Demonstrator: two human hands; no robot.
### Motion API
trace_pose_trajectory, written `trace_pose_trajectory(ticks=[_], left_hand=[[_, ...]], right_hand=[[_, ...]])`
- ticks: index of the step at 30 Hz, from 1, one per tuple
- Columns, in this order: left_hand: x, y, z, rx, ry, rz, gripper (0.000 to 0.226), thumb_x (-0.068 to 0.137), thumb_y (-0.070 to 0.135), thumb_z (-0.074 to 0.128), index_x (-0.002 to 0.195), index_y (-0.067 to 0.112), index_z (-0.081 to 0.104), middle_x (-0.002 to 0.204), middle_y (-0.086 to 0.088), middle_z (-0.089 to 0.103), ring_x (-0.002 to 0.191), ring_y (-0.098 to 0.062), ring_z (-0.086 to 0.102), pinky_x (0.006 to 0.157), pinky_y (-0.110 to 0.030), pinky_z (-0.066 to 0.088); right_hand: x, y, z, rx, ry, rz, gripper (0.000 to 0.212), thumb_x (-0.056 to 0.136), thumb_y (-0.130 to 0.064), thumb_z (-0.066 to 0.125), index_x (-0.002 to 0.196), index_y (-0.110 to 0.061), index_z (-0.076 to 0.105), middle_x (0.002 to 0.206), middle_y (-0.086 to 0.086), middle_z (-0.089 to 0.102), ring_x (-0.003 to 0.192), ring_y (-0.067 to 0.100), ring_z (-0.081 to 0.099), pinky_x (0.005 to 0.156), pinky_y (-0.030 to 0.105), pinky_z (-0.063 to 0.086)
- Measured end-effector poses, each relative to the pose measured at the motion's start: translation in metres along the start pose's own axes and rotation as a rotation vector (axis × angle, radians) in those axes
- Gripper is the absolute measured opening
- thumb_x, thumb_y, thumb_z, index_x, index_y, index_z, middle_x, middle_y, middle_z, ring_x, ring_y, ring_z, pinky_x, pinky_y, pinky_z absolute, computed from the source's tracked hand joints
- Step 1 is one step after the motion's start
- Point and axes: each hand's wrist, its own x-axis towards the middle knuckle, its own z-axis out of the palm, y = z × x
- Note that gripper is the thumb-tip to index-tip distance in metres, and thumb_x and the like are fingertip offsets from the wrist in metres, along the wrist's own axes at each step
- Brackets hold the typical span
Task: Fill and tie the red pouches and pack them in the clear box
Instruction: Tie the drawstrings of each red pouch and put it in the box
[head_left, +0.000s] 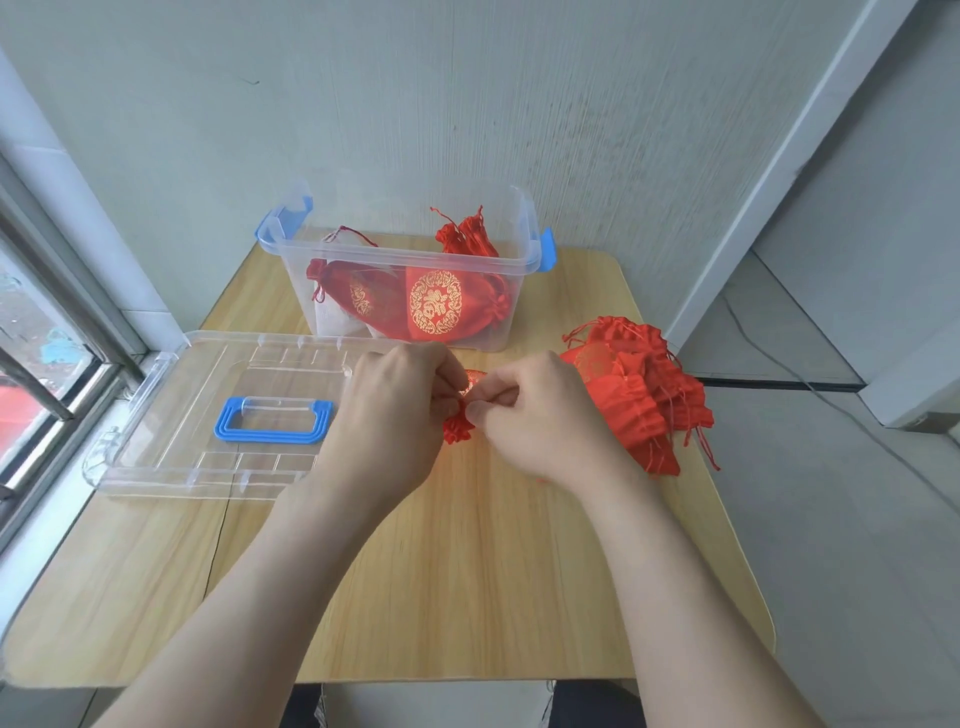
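Left hand (395, 410) and right hand (540, 421) meet over the table (467, 571), fingers curled, both pinching the gathered neck of one red pouch (460, 428). Pouch pile (639, 395) just right of it, lid (208, 415) left. Clear box (363, 254) behind, filled pouches (434, 306) inside.

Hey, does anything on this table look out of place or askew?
The clear lid hangs past the left edge of the table, toward the window; nothing else stands out.
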Motion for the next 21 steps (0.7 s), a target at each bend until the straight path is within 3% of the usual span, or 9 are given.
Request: trace_pose_trajectory(ticks=[2,4,8,14,21], left_hand=[[0.000,0.000,-0.001,-0.001,-0.008,0.070,0.029,0.084,-0.007,0.074,0.093,0.021,0.073,0.081,0.014,0.075,0.077,0.001,0.071,0.073,-0.011,0.052],[0.001,0.001,-0.002,-0.040,0.000,0.085,0.028,0.086,-0.004,0.077,0.093,0.022,0.070,0.082,0.015,0.075,0.079,0.002,0.072,0.075,-0.018,0.056],[0.002,0.004,-0.005,-0.108,0.044,0.093,0.024,0.086,-0.002,0.078,0.086,0.021,0.070,0.076,0.014,0.076,0.073,0.002,0.073,0.073,-0.028,0.060],[0.001,0.008,-0.010,-0.161,0.040,0.040,0.022,0.086,-0.002,0.077,0.085,0.019,0.082,0.073,0.016,0.077,0.071,0.009,0.073,0.070,-0.004,0.051],[-0.001,0.011,-0.014,-0.212,0.009,-0.020,0.014,0.082,0.006,0.081,0.086,0.019,0.084,0.073,0.015,0.078,0.072,0.008,0.073,0.069,-0.005,0.051]], right_hand=[[0.000,0.004,-0.007,0.244,-0.104,0.157,0.013,0.090,-0.013,0.072,0.082,-0.016,0.082,0.061,-0.010,0.064,0.059,0.010,0.056,0.061,0.024,0.042],[0.000,0.007,-0.011,0.486,-0.148,0.282,0.009,0.092,-0.010,0.073,0.086,-0.012,0.080,0.066,-0.002,0.064,0.065,0.014,0.055,0.064,0.031,0.043],[-0.001,0.007,-0.008,0.792,-0.165,0.414,0.006,0.094,0.000,0.070,0.098,-0.003,0.072,0.070,0.005,0.061,0.061,0.015,0.055,0.057,0.027,0.045],[0.000,0.004,-0.008,0.965,-0.181,0.499,0.010,0.096,0.001,0.065,0.093,-0.005,0.071,0.069,0.004,0.060,0.058,0.014,0.055,0.058,0.026,0.044],[-0.002,0.005,-0.007,1.010,-0.214,0.491,0.010,0.099,-0.002,0.063,0.093,-0.006,0.069,0.070,0.004,0.061,0.058,0.013,0.055,0.058,0.026,0.043]])
